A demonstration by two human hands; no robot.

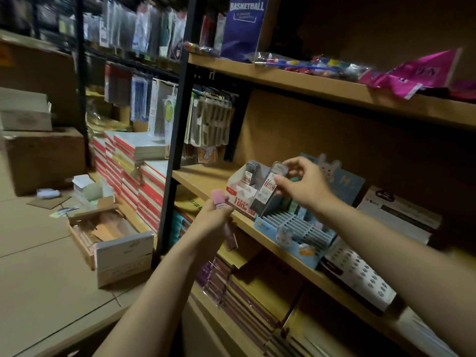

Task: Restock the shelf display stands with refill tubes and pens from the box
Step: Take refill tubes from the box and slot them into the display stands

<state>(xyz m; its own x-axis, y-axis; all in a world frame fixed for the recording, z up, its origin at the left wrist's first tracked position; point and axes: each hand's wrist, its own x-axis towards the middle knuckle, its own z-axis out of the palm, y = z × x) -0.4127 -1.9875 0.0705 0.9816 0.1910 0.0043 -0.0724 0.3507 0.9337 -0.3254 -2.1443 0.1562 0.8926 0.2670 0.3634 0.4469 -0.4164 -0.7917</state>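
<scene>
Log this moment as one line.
right hand: pinches refill tube over white stand | left hand: holds pink tube | blue stand: slots mostly open | box: on floor

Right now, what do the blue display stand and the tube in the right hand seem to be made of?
Blue display stand: probably printed cardboard, matte, with flat folded walls and thin slot dividers. Tube pinched by the right hand: likely clear glossy plastic, because its top catches light and looks see-through, with a paper-like red and white label. Blur leaves both uncertain.
</scene>
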